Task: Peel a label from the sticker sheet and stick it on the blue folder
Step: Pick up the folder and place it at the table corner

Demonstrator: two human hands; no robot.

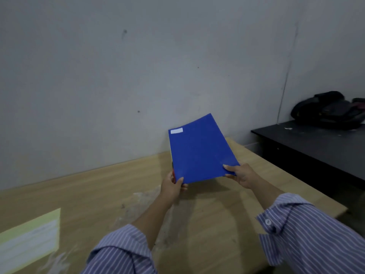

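Both hands pinch the blue folder point(201, 149) above the table's point(102, 190) far edge, left hand point(173, 184) and right hand point(240, 174) at its near corners; a white label point(176, 130) sits at its far left corner; the sticker sheet point(29, 238) lies at the table's near left corner.

Both hands hold the blue folder point(199, 149) tilted above the wooden table point(110, 186): the left hand point(172, 185) grips its near left corner, the right hand point(242, 175) its near right corner. A white label point(176, 130) sits at the folder's far left corner. The sticker sheet point(29, 238) lies on the table, well apart at left.
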